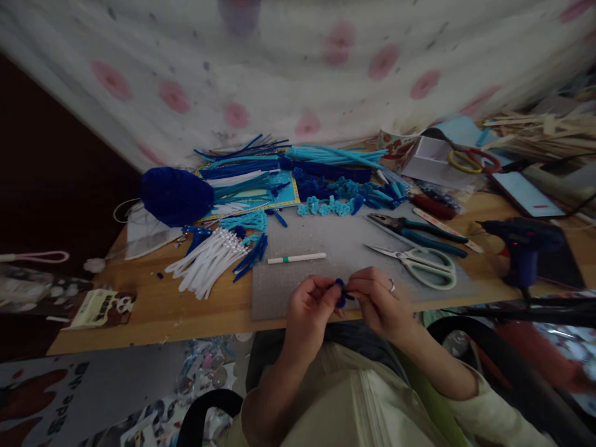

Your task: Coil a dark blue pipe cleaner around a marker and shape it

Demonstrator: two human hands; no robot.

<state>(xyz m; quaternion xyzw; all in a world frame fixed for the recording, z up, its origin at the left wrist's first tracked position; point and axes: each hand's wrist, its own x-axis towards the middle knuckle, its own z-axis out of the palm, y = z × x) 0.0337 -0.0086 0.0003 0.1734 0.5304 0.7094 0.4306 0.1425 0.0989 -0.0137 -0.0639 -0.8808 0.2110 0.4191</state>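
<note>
My left hand (310, 307) and my right hand (379, 304) meet over the near edge of a grey mat (326, 248). Both pinch a small dark blue pipe-cleaner piece (340, 292) between their fingertips. A ring shows on my right hand. A white pen with a green band (297, 257) lies on the mat just beyond my hands. White-handled scissors (421, 264) and blue-handled pliers (414, 228) lie to the right of them.
On the wooden table (153, 310) lie blue and light blue pipe cleaners (298, 162), white ones with pearls (207, 261), a dark blue fuzzy ball (174, 195) and small blue flowers (333, 202). A blue glue gun (524, 245) stands at right, a phone (524, 192) behind it.
</note>
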